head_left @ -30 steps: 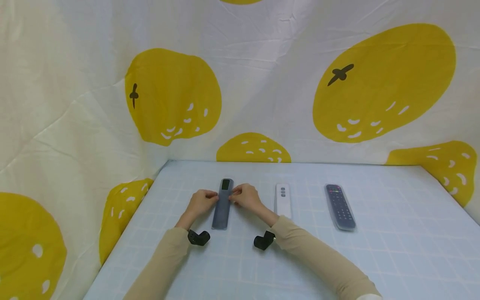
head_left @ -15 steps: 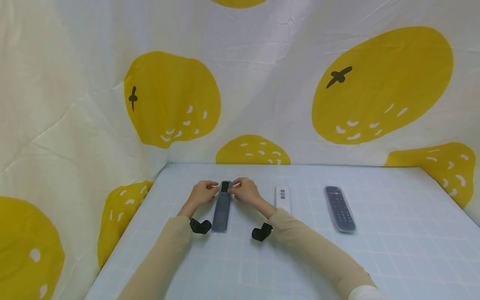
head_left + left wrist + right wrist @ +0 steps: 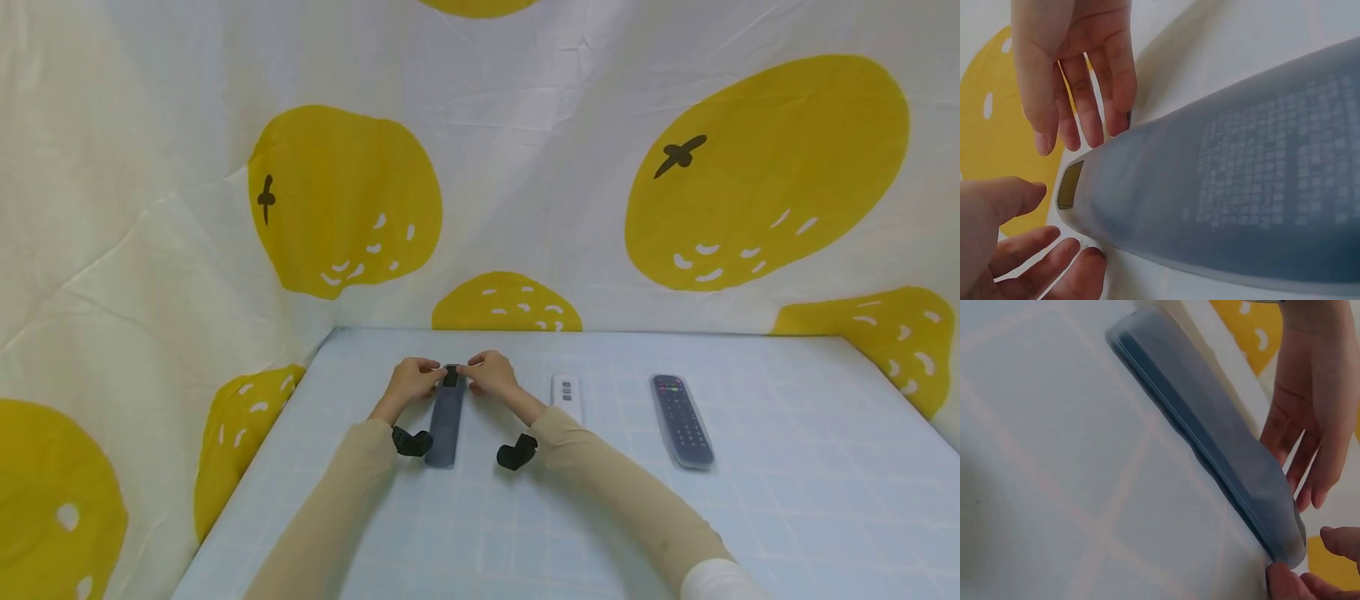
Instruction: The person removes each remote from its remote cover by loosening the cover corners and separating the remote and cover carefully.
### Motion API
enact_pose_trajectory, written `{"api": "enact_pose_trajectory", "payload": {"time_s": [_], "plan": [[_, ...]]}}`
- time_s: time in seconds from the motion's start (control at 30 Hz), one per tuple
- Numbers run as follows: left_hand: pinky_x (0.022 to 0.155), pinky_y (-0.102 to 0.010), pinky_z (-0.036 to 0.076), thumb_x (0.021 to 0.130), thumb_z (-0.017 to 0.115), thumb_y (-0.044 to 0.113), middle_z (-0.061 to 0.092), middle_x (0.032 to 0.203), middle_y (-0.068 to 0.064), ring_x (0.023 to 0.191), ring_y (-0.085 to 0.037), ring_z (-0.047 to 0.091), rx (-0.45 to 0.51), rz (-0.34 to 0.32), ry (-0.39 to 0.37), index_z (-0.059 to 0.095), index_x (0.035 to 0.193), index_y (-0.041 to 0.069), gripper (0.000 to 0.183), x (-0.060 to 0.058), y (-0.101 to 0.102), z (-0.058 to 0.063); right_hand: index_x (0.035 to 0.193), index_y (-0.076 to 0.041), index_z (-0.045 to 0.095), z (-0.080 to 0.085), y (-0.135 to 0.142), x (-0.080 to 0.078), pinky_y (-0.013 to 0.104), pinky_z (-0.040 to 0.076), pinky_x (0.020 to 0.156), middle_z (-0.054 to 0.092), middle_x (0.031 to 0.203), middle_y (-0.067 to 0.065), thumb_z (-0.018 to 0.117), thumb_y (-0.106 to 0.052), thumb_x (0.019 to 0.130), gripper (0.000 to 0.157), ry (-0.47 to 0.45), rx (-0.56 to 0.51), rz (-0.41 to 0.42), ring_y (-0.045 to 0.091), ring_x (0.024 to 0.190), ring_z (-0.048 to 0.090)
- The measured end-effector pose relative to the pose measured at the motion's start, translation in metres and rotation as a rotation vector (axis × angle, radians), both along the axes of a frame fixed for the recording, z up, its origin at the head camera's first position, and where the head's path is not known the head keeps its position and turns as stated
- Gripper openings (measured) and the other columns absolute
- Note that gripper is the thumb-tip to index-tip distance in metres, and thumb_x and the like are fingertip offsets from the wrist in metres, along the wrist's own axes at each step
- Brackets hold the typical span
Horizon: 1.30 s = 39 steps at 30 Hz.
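Observation:
A slim dark grey remote control (image 3: 446, 427), seemingly in a translucent cover, lies lengthwise on the table with its small dark screen at the far end. My left hand (image 3: 407, 385) is at the left of that end and my right hand (image 3: 492, 375) at its right, thumbs leaning in towards the screen. In the left wrist view the left thumb (image 3: 1025, 195) stands apart from the case, while the lower fingers lie close along its edge. The right fingertips (image 3: 1280, 579) meet the tip of the case in the right wrist view; contact is hard to judge.
To the right lie a white remote control (image 3: 566, 398) and a dark remote control with many buttons (image 3: 682, 422). The right forearm passes just in front of the white one. A patterned curtain (image 3: 525, 192) hangs behind the table (image 3: 810, 467).
Both hands have moved forward along the sides of the grey remote control, from near its middle to the screen end. The remotes appear to stay in place.

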State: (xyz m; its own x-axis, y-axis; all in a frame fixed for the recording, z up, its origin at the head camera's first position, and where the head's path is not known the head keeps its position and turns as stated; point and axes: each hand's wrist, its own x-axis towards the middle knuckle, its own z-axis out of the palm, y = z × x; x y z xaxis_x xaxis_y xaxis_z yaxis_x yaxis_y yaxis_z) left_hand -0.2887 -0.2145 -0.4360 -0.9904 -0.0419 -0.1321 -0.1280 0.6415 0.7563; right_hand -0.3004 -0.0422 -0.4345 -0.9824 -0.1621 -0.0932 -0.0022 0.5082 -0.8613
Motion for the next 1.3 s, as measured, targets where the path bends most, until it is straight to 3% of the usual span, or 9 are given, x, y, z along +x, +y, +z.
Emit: {"api": "enact_pose_trajectory", "payload": {"time_s": [0.47, 0.77, 1.07, 1.3], "plan": [[0.069, -0.028, 0.058, 0.092, 0.064, 0.025, 0.065, 0.118, -0.024, 0.075, -0.018, 0.069, -0.003, 0.008, -0.030, 0.061, 0.122, -0.006, 0.044, -0.008, 0.005, -0.002, 0.108, 0.005, 0.068, 0.000, -0.001, -0.002, 0.023, 0.054, 0.061, 0.073, 0.093, 0.019, 0.071, -0.024, 0.087, 0.036, -0.026, -0.006, 0.000, 0.022, 0.070, 0.072], [0.064, -0.024, 0.057, 0.092, 0.064, 0.021, 0.067, 0.113, -0.023, 0.073, -0.012, 0.064, 0.074, 0.033, -0.054, 0.064, 0.119, -0.005, 0.037, -0.012, 0.007, -0.006, 0.104, 0.005, 0.071, -0.004, 0.000, -0.004, 0.022, 0.053, 0.057, 0.073, 0.085, 0.018, 0.071, -0.021, 0.087, 0.031, -0.006, -0.019, 0.001, 0.022, 0.067, 0.071], [0.066, -0.026, 0.057, 0.095, 0.059, 0.019, 0.068, 0.111, -0.021, 0.080, -0.019, 0.066, 0.037, 0.053, -0.021, 0.066, 0.118, -0.003, 0.032, -0.006, 0.012, -0.006, 0.106, 0.004, 0.071, -0.009, -0.001, -0.004, 0.020, 0.052, 0.057, 0.073, 0.088, 0.017, 0.070, -0.022, 0.087, 0.031, 0.001, -0.038, 0.009, 0.011, 0.058, 0.066], [0.066, -0.025, 0.054, 0.095, 0.058, 0.022, 0.069, 0.111, -0.019, 0.082, -0.019, 0.065, 0.037, 0.087, 0.004, 0.066, 0.118, 0.000, 0.033, -0.003, 0.013, -0.003, 0.113, 0.007, 0.066, -0.007, -0.002, -0.003, 0.022, 0.056, 0.063, 0.070, 0.103, 0.021, 0.068, -0.021, 0.089, 0.037, -0.058, -0.110, 0.044, 0.013, 0.066, 0.068]]}}
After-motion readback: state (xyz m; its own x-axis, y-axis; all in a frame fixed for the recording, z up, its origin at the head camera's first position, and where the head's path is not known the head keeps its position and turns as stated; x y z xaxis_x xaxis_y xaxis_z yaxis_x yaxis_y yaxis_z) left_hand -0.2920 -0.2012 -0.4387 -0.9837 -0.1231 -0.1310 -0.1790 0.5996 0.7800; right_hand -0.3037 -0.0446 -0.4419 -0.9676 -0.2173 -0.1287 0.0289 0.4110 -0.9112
